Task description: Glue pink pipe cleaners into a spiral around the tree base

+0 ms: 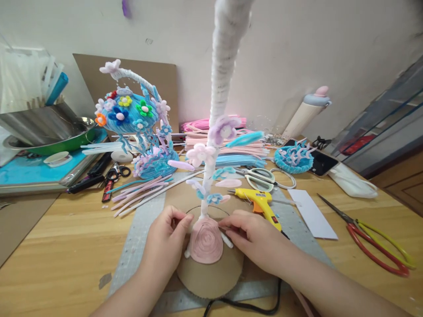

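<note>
A pink coil of pipe cleaner (206, 241) lies on a round cardboard base (214, 277), at the foot of a white wrapped stem (224, 61). Flowers such as a purple one (225, 130) and a pink one (200, 155) sit along the stem. My left hand (165, 237) is closed, thumb and forefinger pinched at the coil's upper left edge; what is between them is hidden. My right hand (254, 235) curls its fingers at the coil's right edge, apparently on the pink strand, whose tail (302, 303) shows below the forearm. White stubs (227, 240) stick out beside the coil.
A yellow glue gun (259, 202) lies behind my right hand, its black cable (251, 303) running in front of the base. Red-and-yellow scissors (376, 246) and a white card (312, 213) are at right. A blue flowered piece (132, 114) stands back left, near bundled pipe cleaners (244, 145).
</note>
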`<state>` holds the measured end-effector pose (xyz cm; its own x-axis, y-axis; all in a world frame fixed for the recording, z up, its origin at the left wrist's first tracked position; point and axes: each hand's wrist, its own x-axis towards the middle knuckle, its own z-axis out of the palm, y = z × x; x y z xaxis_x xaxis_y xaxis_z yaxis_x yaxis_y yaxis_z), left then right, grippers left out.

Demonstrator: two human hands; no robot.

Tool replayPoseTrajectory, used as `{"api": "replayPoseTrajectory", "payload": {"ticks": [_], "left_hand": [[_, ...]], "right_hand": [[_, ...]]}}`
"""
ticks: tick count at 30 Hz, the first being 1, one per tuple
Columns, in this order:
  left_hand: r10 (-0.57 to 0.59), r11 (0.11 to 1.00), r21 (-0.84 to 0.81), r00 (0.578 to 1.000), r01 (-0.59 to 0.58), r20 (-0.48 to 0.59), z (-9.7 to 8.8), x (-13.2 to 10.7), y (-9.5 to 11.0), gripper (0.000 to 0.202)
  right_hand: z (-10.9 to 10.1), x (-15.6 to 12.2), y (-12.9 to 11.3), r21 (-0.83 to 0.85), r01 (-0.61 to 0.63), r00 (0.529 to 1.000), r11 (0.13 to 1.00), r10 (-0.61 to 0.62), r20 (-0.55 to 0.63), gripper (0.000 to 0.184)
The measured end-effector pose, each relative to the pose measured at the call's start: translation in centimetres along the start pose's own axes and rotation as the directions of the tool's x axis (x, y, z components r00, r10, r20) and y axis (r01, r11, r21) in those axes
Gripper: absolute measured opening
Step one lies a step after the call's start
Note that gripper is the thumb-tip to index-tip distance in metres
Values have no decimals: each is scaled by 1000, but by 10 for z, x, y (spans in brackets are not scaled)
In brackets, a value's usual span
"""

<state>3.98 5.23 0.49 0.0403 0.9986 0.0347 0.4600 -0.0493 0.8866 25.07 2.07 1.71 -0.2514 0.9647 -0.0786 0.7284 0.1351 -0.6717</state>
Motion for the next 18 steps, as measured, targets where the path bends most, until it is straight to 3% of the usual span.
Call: {"api": "replayPoseTrajectory", "payload": {"ticks": [4,6,10,12,14,18], "left_hand": [[41,999,-11,999,-41,-25,0,-1,2,29],[141,988,53,989,-143,42,-1,-2,2,32],[373,896,161,898,-413,232,-1,-6,3,14],[433,843,205,854,-497,287,1,-8,3,15],[449,803,255,828,-538,335,2,-9,3,20],[428,774,327,829,-542,360,4,-8,1,19]], "right_hand": [[-1,0,-1,-7,-7,1000,1000,7,11,25],[-2,0,-2,-11,-9,1000,1000,9,14,25],[-2,1,-4,-10,-14,1000,1000,14,16,25],[-3,1,-4,-8,-14,1000,1000,14,21,25],[-4,0,-4,-9,-10,1000,1000,10,22,25],[-4,0,-4,-9,-8,1000,1000,8,22,23]]}}
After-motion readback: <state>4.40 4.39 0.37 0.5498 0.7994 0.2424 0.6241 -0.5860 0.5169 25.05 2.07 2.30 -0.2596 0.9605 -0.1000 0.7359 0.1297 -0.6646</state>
